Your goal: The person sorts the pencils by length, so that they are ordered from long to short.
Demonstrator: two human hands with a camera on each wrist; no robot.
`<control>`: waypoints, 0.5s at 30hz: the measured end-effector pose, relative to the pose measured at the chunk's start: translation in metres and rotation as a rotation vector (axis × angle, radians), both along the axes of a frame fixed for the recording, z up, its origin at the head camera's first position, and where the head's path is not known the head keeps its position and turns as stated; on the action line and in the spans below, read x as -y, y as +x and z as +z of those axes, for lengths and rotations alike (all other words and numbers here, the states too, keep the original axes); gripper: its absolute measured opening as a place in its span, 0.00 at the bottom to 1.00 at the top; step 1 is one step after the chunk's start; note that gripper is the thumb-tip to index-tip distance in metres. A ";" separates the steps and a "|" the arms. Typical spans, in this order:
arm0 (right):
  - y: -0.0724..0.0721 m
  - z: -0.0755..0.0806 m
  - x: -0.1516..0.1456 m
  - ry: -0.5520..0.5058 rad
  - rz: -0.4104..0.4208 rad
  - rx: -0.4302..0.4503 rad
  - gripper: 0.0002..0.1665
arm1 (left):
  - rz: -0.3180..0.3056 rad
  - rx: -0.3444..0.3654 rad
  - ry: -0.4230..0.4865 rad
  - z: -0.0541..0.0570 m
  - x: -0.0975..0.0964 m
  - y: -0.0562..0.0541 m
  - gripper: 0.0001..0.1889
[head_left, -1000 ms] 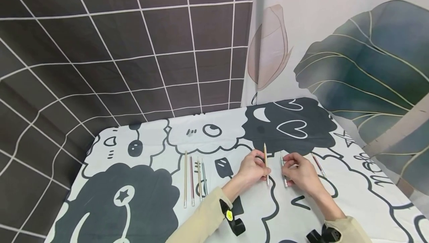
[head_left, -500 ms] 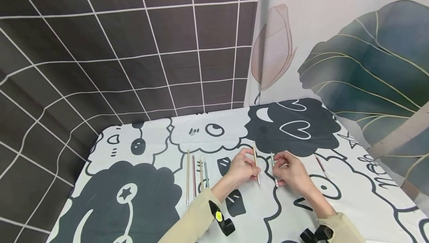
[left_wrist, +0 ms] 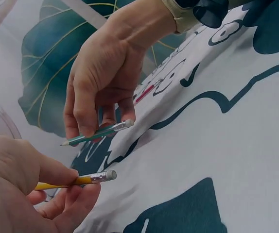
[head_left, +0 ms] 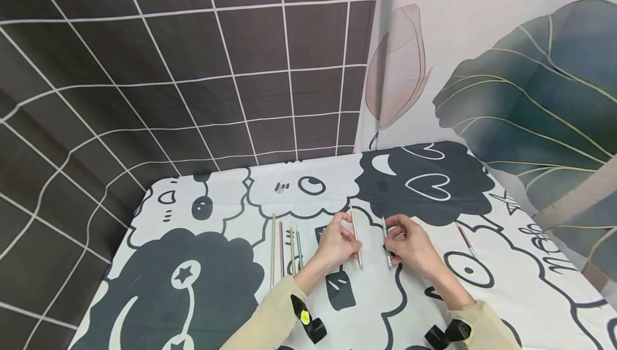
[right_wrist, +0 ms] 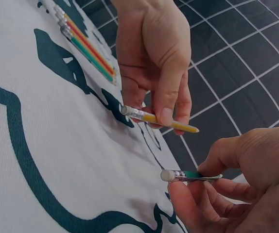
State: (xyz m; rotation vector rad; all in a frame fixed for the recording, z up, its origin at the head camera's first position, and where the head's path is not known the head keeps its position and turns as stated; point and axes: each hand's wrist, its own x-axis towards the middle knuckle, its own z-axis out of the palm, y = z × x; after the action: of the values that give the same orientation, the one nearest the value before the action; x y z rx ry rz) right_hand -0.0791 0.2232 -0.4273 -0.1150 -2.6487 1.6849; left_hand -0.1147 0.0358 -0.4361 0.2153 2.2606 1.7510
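My left hand [head_left: 339, 241] pinches a yellow pencil [right_wrist: 149, 118] between thumb and fingers, its white eraser end toward me. Across a small gap, my right hand [head_left: 409, 243] grips a green pencil [left_wrist: 98, 134], eraser end also nearest me. Both pencils are held a little above the cloth, roughly side by side. Left of the left hand, several pencils [head_left: 281, 253] lie in a row, yellow, red and green among them in the right wrist view. A single red pencil [head_left: 465, 239] lies on the cloth to the right of the right hand.
A white cloth [head_left: 366, 296] with black cartoon drawings covers the table. Behind it hangs a dark curtain with a white grid [head_left: 217, 71]. A wall hanging with large leaf prints [head_left: 530, 87] stands at the right. Both wrists wear black camera straps.
Both hands have moved left with their pencils, toward the row. The gap between the hands has stayed small. The view has shifted slightly.
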 end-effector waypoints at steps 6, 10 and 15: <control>-0.002 -0.001 0.008 -0.004 0.025 -0.002 0.23 | 0.001 -0.016 -0.068 0.001 0.015 0.001 0.25; -0.004 -0.002 0.014 0.001 0.035 -0.008 0.23 | 0.016 -0.024 -0.108 0.003 0.024 0.002 0.25; -0.007 -0.003 0.023 -0.016 0.055 -0.018 0.24 | 0.045 -0.064 -0.169 0.003 0.034 0.004 0.26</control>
State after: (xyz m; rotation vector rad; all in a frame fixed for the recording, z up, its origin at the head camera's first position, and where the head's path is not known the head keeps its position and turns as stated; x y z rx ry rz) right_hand -0.0857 0.2002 -0.4301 -0.0269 -2.6492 1.7149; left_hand -0.1106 0.0021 -0.4329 0.1895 2.4619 1.5839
